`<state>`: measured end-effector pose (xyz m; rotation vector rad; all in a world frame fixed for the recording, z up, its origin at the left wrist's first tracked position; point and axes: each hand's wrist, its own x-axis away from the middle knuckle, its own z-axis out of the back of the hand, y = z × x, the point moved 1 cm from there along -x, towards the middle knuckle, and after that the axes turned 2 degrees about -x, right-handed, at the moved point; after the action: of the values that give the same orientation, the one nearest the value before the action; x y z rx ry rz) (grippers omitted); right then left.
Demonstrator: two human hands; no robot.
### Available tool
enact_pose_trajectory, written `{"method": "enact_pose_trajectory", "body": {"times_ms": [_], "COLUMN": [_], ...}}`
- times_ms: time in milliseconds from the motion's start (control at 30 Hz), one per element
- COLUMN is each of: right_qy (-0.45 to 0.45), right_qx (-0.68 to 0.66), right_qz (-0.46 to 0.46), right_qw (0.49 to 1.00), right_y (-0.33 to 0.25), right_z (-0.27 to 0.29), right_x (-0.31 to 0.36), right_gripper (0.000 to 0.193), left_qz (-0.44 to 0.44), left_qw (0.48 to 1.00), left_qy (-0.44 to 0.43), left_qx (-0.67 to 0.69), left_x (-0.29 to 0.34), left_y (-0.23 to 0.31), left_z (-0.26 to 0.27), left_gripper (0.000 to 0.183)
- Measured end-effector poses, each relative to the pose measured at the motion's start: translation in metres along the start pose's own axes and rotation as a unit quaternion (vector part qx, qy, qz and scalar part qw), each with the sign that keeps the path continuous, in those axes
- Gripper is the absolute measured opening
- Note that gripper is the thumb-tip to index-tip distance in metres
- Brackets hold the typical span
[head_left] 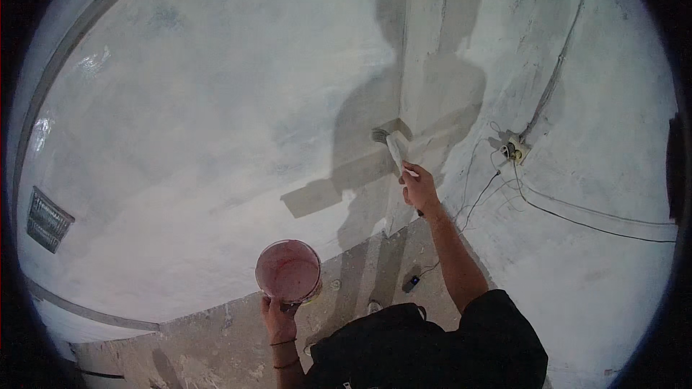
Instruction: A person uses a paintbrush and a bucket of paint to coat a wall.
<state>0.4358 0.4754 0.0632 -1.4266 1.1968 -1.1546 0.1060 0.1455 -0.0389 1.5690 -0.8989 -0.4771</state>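
My right hand (419, 186) is closed round the pale handle of a paintbrush (393, 150), arm stretched out toward the wall corner. The dark bristles are at the whitish wall (238, 101), just left of the corner line; whether they press on it I cannot tell. Low on the left, my left hand (280, 320) grips a round reddish-pink bucket (288, 271) by its near side. The bucket is tilted so that its inside shows, with a pinkish bottom. How much paint it holds cannot be made out. My shadow falls across the corner and both walls.
An open electrical box (513, 150) with loose wires sits on the right wall. A dark cable runs from it toward the right edge. A small dark device (411, 284) on a cord lies on the rough floor (209, 346). A slatted vent (50, 219) is at far left.
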Motion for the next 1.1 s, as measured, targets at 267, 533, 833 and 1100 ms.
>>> {"method": "enact_pose_trajectory", "body": {"times_ms": [267,533,833,1100], "right_qy": [0.079,-0.171,-0.141,0.047], "right_qx": [0.011,0.009,0.031,0.001], "right_qz": [0.024,0.01,-0.047,0.042], "right_qw": [0.996,0.985,0.988,0.998], "right_y": [0.034,0.081,0.077,0.054], "right_z": [-0.002,-0.126,-0.041,0.013], "right_x": [0.007,0.039,0.009,-0.011], "right_gripper": [0.042,0.037,0.045,0.042], "left_qz": [0.074,0.055,0.054,0.055], "left_qw": [0.981,0.982,0.981,0.979], "left_qy": [0.068,0.099,0.077,0.099], "left_qx": [0.166,0.154,0.169,0.172], "left_x": [0.026,0.035,0.031,0.036], "left_y": [0.04,0.031,0.033,0.032], "left_z": [-0.016,0.006,-0.01,-0.011], "left_gripper": [0.023,0.032,0.03,0.027]}}
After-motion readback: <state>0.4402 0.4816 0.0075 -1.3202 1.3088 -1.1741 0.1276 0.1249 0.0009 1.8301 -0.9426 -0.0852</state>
